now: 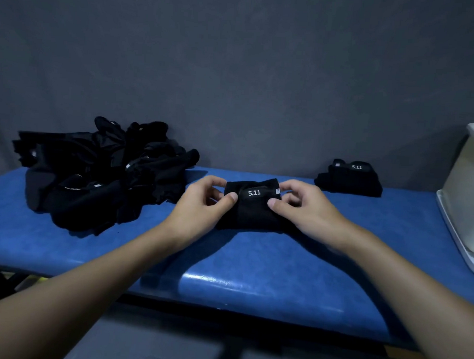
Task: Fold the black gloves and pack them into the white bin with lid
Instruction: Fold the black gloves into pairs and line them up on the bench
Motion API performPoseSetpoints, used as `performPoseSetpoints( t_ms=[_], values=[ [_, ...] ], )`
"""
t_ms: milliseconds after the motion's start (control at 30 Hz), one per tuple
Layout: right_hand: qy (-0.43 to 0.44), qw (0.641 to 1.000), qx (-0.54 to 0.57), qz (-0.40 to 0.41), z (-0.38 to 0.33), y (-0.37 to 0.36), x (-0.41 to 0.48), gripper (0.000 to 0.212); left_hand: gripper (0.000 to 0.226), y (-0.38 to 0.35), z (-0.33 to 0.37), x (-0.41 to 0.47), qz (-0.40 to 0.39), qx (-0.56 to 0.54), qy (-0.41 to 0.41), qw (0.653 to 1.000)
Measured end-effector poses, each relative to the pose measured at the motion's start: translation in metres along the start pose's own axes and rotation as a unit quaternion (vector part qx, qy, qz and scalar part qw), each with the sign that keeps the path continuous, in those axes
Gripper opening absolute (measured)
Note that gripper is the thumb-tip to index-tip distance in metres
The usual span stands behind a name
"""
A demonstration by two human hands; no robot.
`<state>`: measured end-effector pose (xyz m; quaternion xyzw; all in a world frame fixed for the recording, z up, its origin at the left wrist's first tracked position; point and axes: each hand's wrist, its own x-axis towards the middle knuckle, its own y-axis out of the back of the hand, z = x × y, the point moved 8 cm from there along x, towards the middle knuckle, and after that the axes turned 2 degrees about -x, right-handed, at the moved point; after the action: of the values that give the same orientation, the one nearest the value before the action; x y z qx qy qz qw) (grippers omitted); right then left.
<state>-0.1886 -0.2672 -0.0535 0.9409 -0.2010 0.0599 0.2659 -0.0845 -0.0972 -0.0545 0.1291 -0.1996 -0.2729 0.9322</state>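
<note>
1. Worktop (253, 275): blue padded top, with its near edge running across the lower view.
2. Centre of the worktop: left hand (202, 202) and right hand (302, 206) both grip the glove (252, 210), one at each end of the cuff. Thumbs sit on top and the other fingers (294, 187) curl behind, so both hands are pinching fabric. The white "5.11" label (254, 193) faces up between the thumbs.
3. Step, my read: the fold on this glove is in progress. The bundle already looks compact, so this is probably the last tuck or squaring. It isn't packed yet.
4. Next move needs the pinch held so the fold doesn't spring open. Then carry it right, either to the folded bundle or over the bin wall.
5. Far-left corner: pile (100, 170) of loose black gloves against the back edge. Plenty is left, so the task looks early.
6. Far right, near the back edge: folded bundle (351, 180), label up. It is well apart from the hands and near the bin.
7. Right edge: white bin (469, 189), cut off by the frame. The lid (455, 243) seems to lie flat at its base. Can't tell what's inside the bin.
8. Hard to read:
   - Everything is black on black in dim light, so the pile can't be counted.
   - Can't tell whether the hands hold one glove or a pair.
   - The glove's side edges are hidden under the palms.
</note>
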Motion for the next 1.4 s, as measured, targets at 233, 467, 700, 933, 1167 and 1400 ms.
performPoseSetpoints(
  t_ms=[233, 467, 700, 933, 1167, 1400],
  values=[
    [-0.035, 0.998, -0.013, 0.044, 0.006, -0.005, 0.009, 0.028, 0.038, 0.001, -0.005, -0.002, -0.036, 0.053, -0.050, 0.997],
    [0.009, 0.997, -0.077, -0.019, 0.002, -0.011, 0.005, 0.058, 0.013, -0.002, -0.008, 0.002, -0.035, 0.105, -0.087, 0.990],
    [0.018, 0.988, -0.150, -0.023, 0.007, -0.007, 0.000, 0.055, 0.013, -0.006, -0.014, 0.005, -0.058, 0.122, -0.067, 0.989],
    [0.001, 0.986, -0.164, -0.039, 0.017, -0.010, -0.002, 0.062, 0.023, -0.008, -0.011, 0.002, -0.076, 0.127, -0.070, 0.987],
    [-0.003, 0.983, -0.180, -0.026, 0.024, 0.007, -0.006, 0.062, 0.034, -0.023, -0.008, 0.006, -0.097, 0.135, -0.071, 0.984],
    [-0.035, 0.973, -0.225, 0.028, 0.045, 0.058, -0.019, 0.052, 0.046, -0.076, 0.005, 0.025, -0.118, 0.155, -0.086, 0.977]
  ],
)
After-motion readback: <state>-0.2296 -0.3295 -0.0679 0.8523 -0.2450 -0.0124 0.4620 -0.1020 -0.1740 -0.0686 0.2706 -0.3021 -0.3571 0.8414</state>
